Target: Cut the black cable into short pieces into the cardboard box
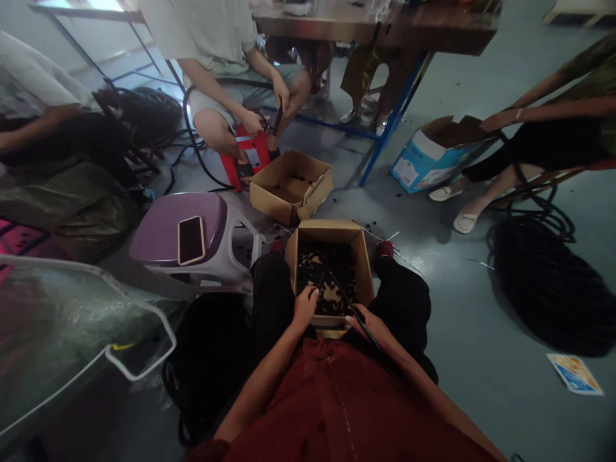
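Note:
Between my knees stands an open cardboard box (368, 276) with many small black pieces (341, 260) scattered over its bottom. My right hand (369, 323) is closed around a long, thin black strip (342, 290), which slants from over the box back past my wrist. Above the box's near left side, my left hand (305, 304) has its fingers drawn together. Something dark seems to lie at its fingertips, but it blends into the black pieces behind it.
A purple-topped stool (158, 221) with a phone (191, 240) stands left. Ahead are another cardboard box (269, 200) and a seated person cutting black tubing. To the right are a blue box (423, 163), another person's hand (500, 120) and a black coil (543, 289).

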`<state>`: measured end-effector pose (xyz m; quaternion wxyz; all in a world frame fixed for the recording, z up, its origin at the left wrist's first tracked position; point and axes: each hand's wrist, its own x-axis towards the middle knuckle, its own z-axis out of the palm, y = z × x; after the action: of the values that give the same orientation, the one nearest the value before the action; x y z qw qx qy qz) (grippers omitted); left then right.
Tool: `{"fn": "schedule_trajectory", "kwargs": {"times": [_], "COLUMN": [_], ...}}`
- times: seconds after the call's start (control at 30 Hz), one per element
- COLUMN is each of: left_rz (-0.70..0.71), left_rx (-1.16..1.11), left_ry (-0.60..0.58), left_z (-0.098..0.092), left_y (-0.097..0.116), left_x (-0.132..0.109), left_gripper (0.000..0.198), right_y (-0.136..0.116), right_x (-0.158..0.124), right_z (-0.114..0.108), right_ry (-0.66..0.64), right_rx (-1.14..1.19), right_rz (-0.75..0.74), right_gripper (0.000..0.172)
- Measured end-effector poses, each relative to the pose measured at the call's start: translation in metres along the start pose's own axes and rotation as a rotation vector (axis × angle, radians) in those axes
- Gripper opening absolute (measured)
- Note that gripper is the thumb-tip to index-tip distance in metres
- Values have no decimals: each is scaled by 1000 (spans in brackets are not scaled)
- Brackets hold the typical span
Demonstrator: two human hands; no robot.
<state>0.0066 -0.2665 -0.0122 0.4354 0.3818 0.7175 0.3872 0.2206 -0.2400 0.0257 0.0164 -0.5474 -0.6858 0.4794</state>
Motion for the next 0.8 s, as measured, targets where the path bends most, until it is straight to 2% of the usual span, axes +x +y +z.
{"fn": "schedule_trajectory", "kwargs": {"times": [0.23, 0.5, 0.8], "left_rz": [-47, -72, -94], "left_rx": [-103, -167, -175], "left_ry": [2, -17, -160], "left_z": [-1, 0, 1], "left_y": [3, -1, 5], "left_x": [0, 1, -4], "left_gripper": [31, 36, 40], "right_y": [-3, -10, -17], "right_x": [-10, -4, 2], "right_z": [-2, -5, -16], "right_ry": [-49, -141, -197], "right_rx": [-26, -105, -206], "right_rz": [22, -10, -35], "right_gripper": [52, 53, 42]}}
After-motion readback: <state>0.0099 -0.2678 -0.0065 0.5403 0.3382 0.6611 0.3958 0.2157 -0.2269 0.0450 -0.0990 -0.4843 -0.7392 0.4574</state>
